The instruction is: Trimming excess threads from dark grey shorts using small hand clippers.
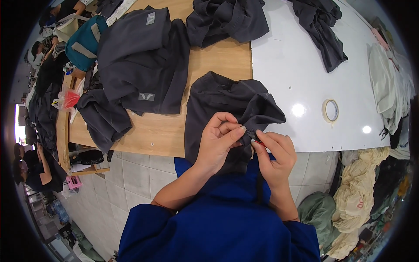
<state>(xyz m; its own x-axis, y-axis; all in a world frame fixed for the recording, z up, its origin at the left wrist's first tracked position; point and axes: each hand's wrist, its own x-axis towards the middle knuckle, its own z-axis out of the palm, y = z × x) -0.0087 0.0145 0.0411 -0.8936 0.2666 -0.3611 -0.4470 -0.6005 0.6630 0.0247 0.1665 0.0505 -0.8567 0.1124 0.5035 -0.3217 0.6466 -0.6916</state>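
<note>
Bright, even overhead light; two glare spots showed on the white tabletop (305, 65). Shadows were soft. Centre was sharp, dark garments lost detail. Strong fisheye bending at edges, black vignette around rim, window (19, 124) blown out at left

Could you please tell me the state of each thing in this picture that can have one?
Left hand: pinching the garment's edge.
Right hand: pinching the same edge, a small red thing under its fingers.
Dark garment: bunched, hanging off the table edge.
Roll of tape: lying flat on the white table.
Folded grey garments: stacked on the wooden table.
</note>
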